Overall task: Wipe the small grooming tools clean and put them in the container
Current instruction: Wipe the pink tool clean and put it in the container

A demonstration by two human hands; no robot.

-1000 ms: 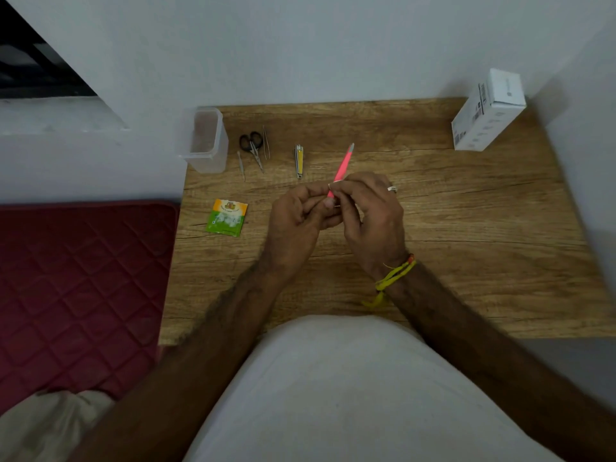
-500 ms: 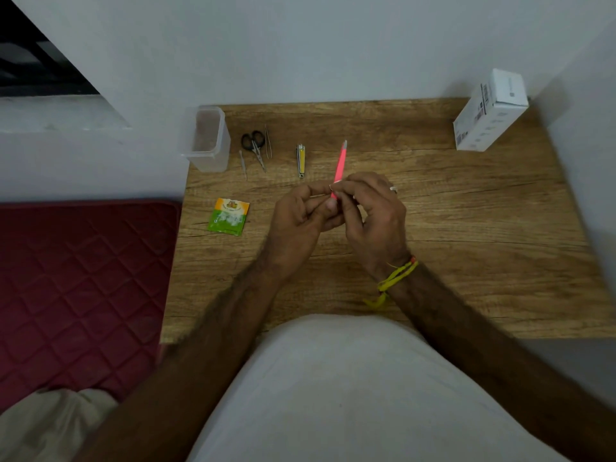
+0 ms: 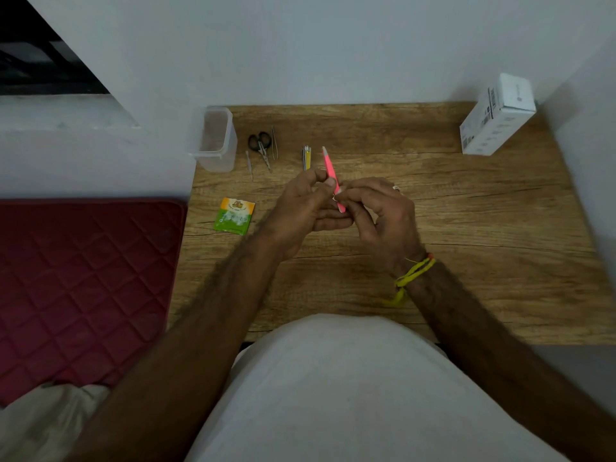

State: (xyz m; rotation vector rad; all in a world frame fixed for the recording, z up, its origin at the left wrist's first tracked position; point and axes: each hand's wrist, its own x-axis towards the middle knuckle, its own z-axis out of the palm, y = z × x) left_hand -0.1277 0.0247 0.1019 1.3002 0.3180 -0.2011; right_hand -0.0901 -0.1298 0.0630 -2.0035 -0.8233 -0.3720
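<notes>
Pink tweezers are held over the middle of the wooden table, tip pointing away and slightly left. My left hand pinches their middle. My right hand presses a small white wipe against their lower end. At the table's back left corner stands a clear plastic container. Beside it lie small black-handled scissors, two thin metal tools and a yellow nail clipper.
A green and orange sachet lies left of my hands. A white box stands at the back right corner against the wall. A red quilted mat is left of the table. My white shirt covers the near edge.
The tweezers' tip has swung from leaning right to leaning slightly left, and my hands have turned a little around it. The tools on the table have not moved.
</notes>
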